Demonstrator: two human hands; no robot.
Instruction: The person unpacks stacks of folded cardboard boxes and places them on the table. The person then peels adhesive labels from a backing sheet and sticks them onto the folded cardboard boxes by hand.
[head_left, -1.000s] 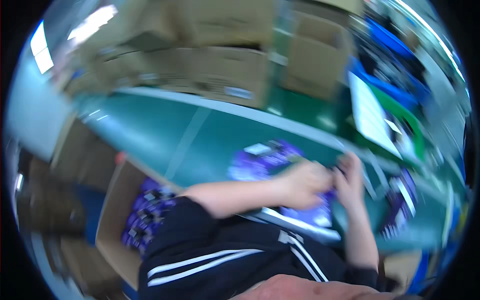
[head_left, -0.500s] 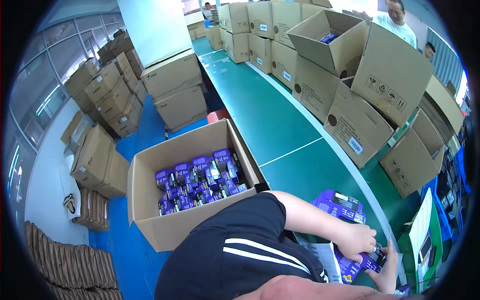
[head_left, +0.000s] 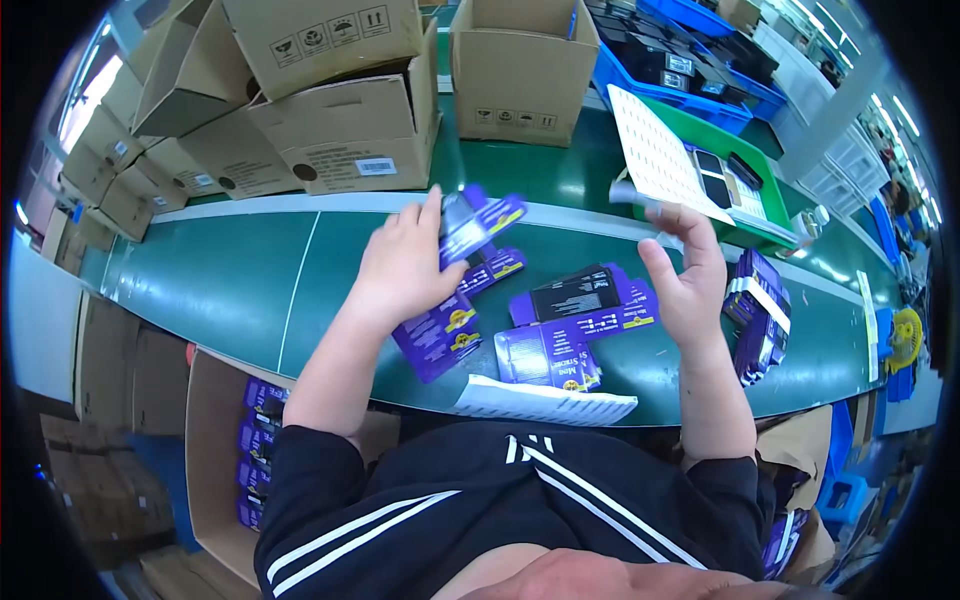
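My left hand [head_left: 405, 265] is raised over the green table [head_left: 230, 290] and grips a small purple box [head_left: 478, 222] by its near end. My right hand [head_left: 688, 275] hovers open a little to the right, palm turned toward the left hand, holding nothing. Below and between the hands lie flat purple cartons [head_left: 560, 335], one with a black panel. Another flat purple carton [head_left: 437, 340] lies under my left wrist. A white sheet stack [head_left: 545, 402] sits at the table's near edge.
A stack of purple boxes [head_left: 760, 312] stands right of my right hand. Open cardboard boxes [head_left: 340, 110] line the table's far side. A white perforated board [head_left: 660, 155] leans on a green tray. A carton [head_left: 215, 440] with purple boxes stands on the floor at my left.
The view swung from the floor carton at my left back to the table. My left hand now holds a purple box raised, and my right hand has come free and open.
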